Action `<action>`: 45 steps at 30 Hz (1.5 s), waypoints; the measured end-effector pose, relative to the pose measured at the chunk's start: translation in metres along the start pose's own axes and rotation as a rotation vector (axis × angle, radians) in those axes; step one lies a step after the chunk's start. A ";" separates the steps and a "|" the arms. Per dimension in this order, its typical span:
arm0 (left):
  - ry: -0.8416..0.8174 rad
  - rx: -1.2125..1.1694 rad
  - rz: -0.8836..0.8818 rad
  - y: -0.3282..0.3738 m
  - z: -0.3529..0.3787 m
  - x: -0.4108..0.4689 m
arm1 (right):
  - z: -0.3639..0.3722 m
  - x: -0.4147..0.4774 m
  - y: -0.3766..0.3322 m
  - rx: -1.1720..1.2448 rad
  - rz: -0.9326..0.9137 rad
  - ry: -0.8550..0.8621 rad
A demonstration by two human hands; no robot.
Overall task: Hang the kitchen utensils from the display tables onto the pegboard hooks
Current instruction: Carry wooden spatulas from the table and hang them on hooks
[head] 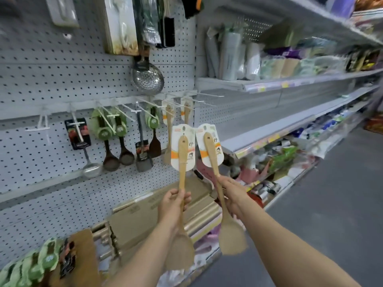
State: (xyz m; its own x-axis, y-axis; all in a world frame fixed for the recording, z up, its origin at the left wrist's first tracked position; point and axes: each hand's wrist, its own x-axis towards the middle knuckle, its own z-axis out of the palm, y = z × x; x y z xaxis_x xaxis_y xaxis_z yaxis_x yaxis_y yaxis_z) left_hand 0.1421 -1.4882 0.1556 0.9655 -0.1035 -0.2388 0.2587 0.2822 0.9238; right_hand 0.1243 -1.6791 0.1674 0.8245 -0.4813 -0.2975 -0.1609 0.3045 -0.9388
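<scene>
left hand [173, 201]: grip clamped on wooden spatula [182, 162]
right hand [232, 195]: grip clamped on second wooden spatula [213, 160]
pegboard [51, 79]: just ahead

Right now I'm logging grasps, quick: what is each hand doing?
Left hand: closed on a wooden spatula handle, blade down.
Right hand: closed on a second spatula, blade down.

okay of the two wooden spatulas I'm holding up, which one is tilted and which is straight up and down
The right hand holds the tilted spatula, its handle top leaning left. The spatula in the left hand stands nearly upright.
</scene>
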 end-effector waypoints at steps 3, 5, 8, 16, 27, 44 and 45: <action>0.016 -0.023 0.007 -0.005 0.019 0.030 | 0.006 0.038 -0.010 0.007 -0.027 -0.035; 0.024 -0.046 0.008 -0.009 0.030 0.054 | 0.007 0.062 -0.017 0.030 -0.035 -0.037; 0.005 -0.054 0.016 -0.013 0.050 0.090 | 0.003 0.103 -0.032 0.098 -0.045 -0.029; 0.013 0.035 0.047 -0.018 0.115 0.167 | -0.015 0.196 -0.070 0.140 0.004 -0.077; 0.199 -0.038 0.080 -0.041 0.198 0.222 | -0.048 0.318 -0.083 0.004 0.020 -0.381; 0.391 -0.130 0.107 -0.059 0.232 0.224 | -0.019 0.394 -0.081 -0.057 0.051 -0.584; 0.390 -0.129 0.113 -0.059 0.232 0.224 | -0.012 0.399 -0.083 -0.071 0.059 -0.588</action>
State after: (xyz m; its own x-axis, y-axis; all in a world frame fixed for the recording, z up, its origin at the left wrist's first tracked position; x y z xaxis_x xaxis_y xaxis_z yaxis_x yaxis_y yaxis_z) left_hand 0.3361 -1.7492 0.1173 0.9198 0.2965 -0.2569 0.1285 0.3911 0.9113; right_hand 0.4601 -1.9058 0.1250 0.9720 0.0765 -0.2223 -0.2346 0.2518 -0.9389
